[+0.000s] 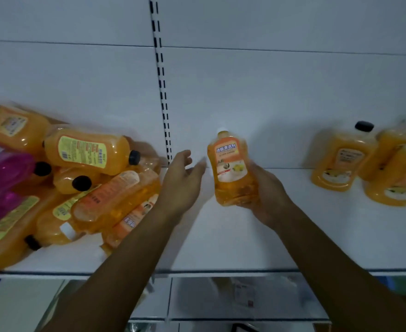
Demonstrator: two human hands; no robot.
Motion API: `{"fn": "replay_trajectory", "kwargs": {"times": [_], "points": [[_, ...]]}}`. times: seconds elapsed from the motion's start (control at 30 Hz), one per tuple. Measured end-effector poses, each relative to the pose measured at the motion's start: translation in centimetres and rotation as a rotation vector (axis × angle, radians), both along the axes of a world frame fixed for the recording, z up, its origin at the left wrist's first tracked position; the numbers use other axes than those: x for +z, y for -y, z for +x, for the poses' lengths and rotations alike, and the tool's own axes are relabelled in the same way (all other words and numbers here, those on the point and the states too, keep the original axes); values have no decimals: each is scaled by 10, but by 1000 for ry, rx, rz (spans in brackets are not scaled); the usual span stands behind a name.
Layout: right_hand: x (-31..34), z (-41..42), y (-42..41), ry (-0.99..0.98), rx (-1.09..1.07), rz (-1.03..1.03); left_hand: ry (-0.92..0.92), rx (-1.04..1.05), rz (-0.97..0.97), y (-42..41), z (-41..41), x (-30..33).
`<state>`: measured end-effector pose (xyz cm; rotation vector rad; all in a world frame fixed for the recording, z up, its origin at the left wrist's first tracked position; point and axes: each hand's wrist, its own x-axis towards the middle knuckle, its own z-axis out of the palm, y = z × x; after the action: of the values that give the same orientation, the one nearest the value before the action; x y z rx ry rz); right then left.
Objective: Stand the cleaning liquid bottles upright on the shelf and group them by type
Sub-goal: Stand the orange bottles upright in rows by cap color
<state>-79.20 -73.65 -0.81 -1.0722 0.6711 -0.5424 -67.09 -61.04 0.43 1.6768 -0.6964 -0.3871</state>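
Note:
My right hand [266,195] grips the base of an orange bottle with a white cap [230,164], held upright above the middle of the white shelf [233,236]. My left hand [182,178] hovers just left of it, fingers relaxed, holding nothing. At the left lies a heap of orange bottles [89,152] on their sides, some with black caps, some with white caps, together with pink bottles [3,171]. At the right, three orange bottles with black caps [340,159] stand upright in a group.
A slotted upright rail [162,87] runs down the white back panel behind the shelf. A lower shelf [245,300] with dim items shows below the front edge. Bare shelf surface lies between the heap and the standing group.

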Motion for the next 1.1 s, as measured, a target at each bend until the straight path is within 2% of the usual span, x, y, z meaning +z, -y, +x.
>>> {"fn": "replay_trajectory", "kwargs": {"times": [0.07,0.13,0.23,0.37,0.53,0.8,1.1], "points": [[-6,-12,5,114,19,69,-180,-65,33,11,-9,1],[-11,-19,7,179,51,78,-272,-139,9,19,-17,2],[-21,-21,6,194,73,-74,-238,-172,-96,24,-22,0],[-26,-26,9,86,62,-277,-178,-182,-115,26,-24,-8],[-26,-24,11,67,108,-300,-50,-176,-133,25,-27,-7],[-4,18,-29,218,197,-339,121,53,-247,-28,-13,18],[11,76,-165,288,499,-393,198,427,-311,-179,4,23]]}}
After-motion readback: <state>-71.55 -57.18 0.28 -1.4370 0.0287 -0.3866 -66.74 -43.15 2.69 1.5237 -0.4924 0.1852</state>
